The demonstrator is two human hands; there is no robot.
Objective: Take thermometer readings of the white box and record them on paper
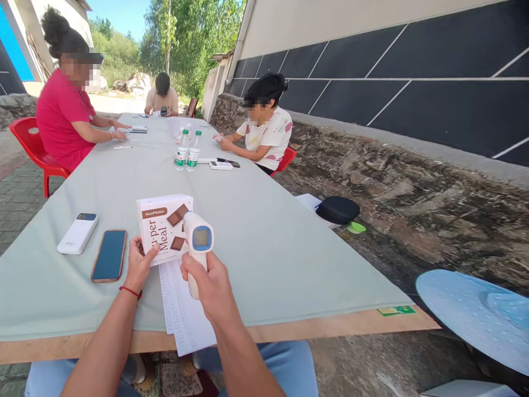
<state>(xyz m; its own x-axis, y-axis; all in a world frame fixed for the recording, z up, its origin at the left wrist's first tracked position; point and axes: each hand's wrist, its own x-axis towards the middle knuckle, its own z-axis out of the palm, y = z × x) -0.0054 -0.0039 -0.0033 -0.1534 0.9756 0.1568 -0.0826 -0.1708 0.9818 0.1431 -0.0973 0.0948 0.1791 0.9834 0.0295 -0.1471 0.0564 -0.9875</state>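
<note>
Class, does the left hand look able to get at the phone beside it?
Probably yes: nothing stands between the left hand and the phone, though it is holding the box.

White power bank (77,234) lies just beside phone (109,256) on table (297,264); green-capped bottles (193,154) stand farther back.

The white box (166,227) reads "NutriMotion" and "u-per Meal".

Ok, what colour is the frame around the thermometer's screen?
The frame is blue; it shows in the head view, the only one.
</note>
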